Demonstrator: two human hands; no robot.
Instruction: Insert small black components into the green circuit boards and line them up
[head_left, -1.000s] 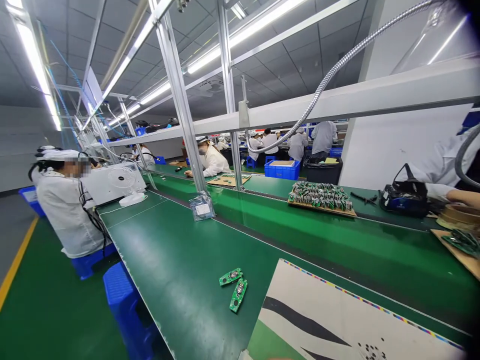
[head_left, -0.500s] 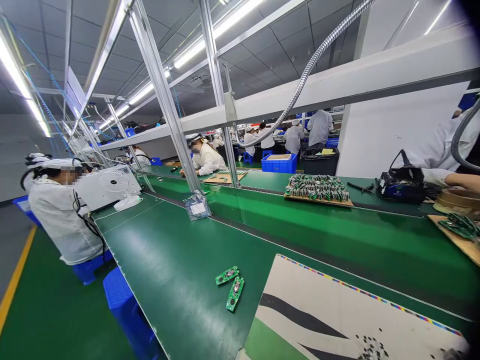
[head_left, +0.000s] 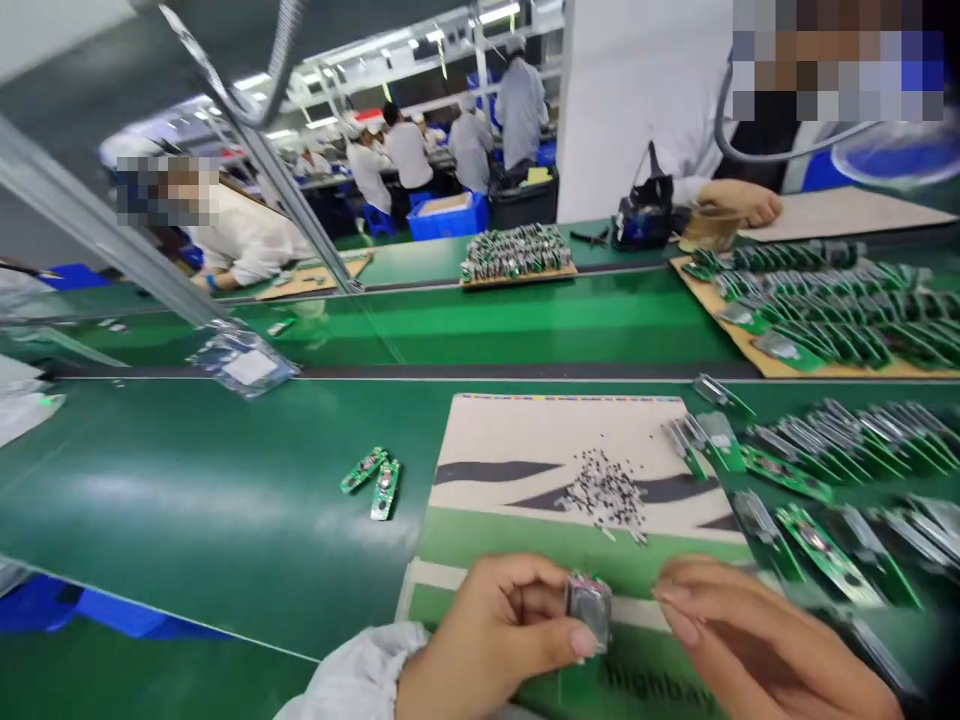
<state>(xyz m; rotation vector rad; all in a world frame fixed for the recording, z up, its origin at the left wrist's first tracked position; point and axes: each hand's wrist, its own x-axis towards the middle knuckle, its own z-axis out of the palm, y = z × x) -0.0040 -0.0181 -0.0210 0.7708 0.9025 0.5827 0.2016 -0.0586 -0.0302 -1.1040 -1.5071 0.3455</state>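
My left hand [head_left: 491,640] is at the bottom centre, fingers curled, pinching a small silvery rectangular part [head_left: 589,606] between thumb and fingers. My right hand [head_left: 757,640] is beside it, fingertips close to the part's right side; motion blur hides whether it touches it. Both hands hover over a printed card sheet [head_left: 525,450] on the green bench. A pile of tiny dark parts [head_left: 606,493] lies on the sheet just beyond the hands. Two small green circuit boards [head_left: 373,479] lie on the bench to the left.
Rows of green circuit boards [head_left: 825,470] spread to the right. A clear plastic bag [head_left: 244,365] lies at the left. Across the belt are a tray of boards [head_left: 516,255], a cardboard sheet of boards [head_left: 832,310], and a person's hand [head_left: 739,200]. Other workers sit beyond.
The view has swung down and to the right. Both my hands have come into view, the left one holding a small silvery part. The two loose boards lie as before.
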